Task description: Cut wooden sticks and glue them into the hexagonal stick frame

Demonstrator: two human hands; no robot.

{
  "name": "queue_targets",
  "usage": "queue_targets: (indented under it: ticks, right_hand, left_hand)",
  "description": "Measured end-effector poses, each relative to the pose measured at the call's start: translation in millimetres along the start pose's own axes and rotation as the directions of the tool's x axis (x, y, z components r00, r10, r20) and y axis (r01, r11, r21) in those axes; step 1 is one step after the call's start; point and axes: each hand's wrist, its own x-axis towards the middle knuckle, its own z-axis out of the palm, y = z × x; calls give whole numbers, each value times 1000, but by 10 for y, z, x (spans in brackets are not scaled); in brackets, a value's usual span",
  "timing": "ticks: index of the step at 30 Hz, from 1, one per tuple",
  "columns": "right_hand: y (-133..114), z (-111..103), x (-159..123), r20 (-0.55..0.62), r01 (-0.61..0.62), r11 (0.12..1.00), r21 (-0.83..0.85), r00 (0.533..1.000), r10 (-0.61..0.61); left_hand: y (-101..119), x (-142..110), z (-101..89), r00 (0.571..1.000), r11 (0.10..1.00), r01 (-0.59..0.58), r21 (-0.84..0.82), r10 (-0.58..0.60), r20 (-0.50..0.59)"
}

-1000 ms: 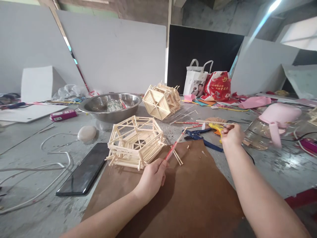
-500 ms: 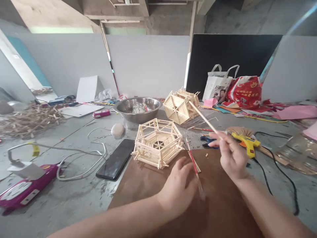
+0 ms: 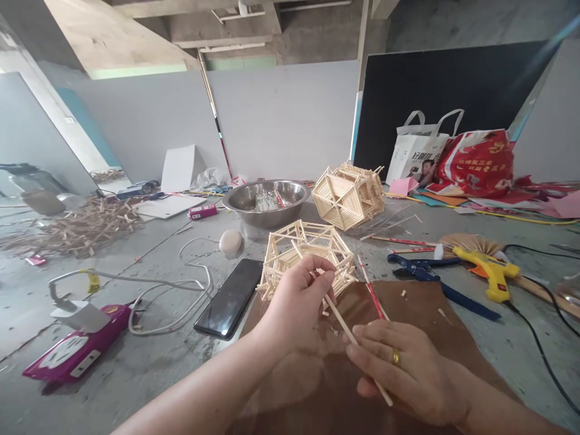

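A thin wooden stick slants across the front, held at two places. Toward its far part, my left hand pinches it between thumb and fingertips. Nearer to me, my right hand, with a gold ring, has its fingers closed around it, and the near end sticks out below. Just behind my left hand a six-sided open frame of sticks stands at the edge of a brown sheet, partly covered by that hand. A narrow red-and-clear wrapper lies on the sheet beyond my right hand.
Further back is a second stick structure, tilted, beside a steel basin. At right lie blue-handled cutters and a yellow glue gun. A phone, cables and a purple power strip occupy the left.
My left hand let go of the red-marked wrapper and took hold of the stick. My right hand came from near the glue gun toward me, bringing the stick. The view swung left.
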Motion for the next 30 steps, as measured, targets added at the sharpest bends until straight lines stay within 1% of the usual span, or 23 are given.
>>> queue_targets:
  ticks: [4, 6, 8, 10, 11, 13, 16, 17, 18, 19, 20, 21, 22, 23, 24, 25, 27, 28, 30]
  right_hand:
    - [-28, 5, 88, 37, 32, 998, 47, 999, -34]
    - [-19, -28, 126, 50, 37, 999, 36, 998, -38]
    - [12, -83, 146, 49, 42, 999, 13, 998, -42]
    - [59, -161, 144, 32, 41, 999, -3, 999, -41]
    - [87, -206, 133, 11, 20, 1000, 3, 1000, -20]
    - [141, -303, 95, -52, -69, 997, 42, 996, 71]
    - [213, -416, 6, -169, -228, 969, 93, 956, 241]
    - [239, -432, -26, -223, -270, 957, 101, 932, 286]
    - [267, -435, -56, -304, -310, 944, 113, 893, 330]
    - [302, -425, -84, -412, -353, 926, 137, 830, 377]
    - [343, -405, -109, -527, -382, 909, 163, 746, 408]
    - [391, -379, -132, -630, -401, 895, 193, 648, 427]
    - [443, -353, -154, -707, -413, 882, 226, 553, 440]
    - [497, -330, -176, -749, -417, 871, 258, 483, 453]
    - [549, -313, -200, -759, -416, 864, 284, 453, 468]
    - [598, -303, -225, -751, -415, 852, 320, 437, 495]
    - [674, -298, -275, -728, -423, 830, 363, 428, 536]
    - [701, -299, -297, -724, -429, 825, 367, 425, 543]
    - [736, -294, -335, -726, -441, 821, 362, 419, 545]
  left_hand:
    - [-15, 80, -45, 990, 993, 92, 74, -99, 104]
    - [4, 93, -63, 982, 985, 91, 147, -113, 153]
    - [33, 72, -77, 982, 975, 18, 223, -59, 179]
    - [65, 19, -85, 982, 961, -76, 264, 26, 189]
    - [82, -16, -86, 980, 954, -121, 275, 70, 188]
    - [125, -93, -74, 971, 933, -206, 294, 157, 182]
    - [226, -181, -8, 942, 891, -331, 312, 290, 172]
    - [271, -189, 32, 930, 880, -362, 306, 322, 176]
    - [319, -182, 80, 920, 871, -386, 303, 343, 188]
    - [368, -155, 138, 912, 862, -404, 307, 351, 213]
    - [417, -109, 205, 900, 844, -425, 327, 356, 251]
    - [462, -42, 278, 886, 813, -449, 370, 352, 302]
    - [502, 44, 359, 866, 762, -485, 429, 351, 356]
    - [535, 145, 442, 841, 684, -531, 501, 354, 409]
    - [561, 259, 527, 823, 588, -565, 579, 354, 444]
    - [581, 378, 609, 812, 482, -584, 653, 357, 462]
    - [603, 617, 752, 787, 296, -606, 738, 360, 501]
    - [608, 725, 806, 763, 218, -629, 747, 357, 538]
    - [612, 905, 876, 751, 111, -620, 777, 372, 546]
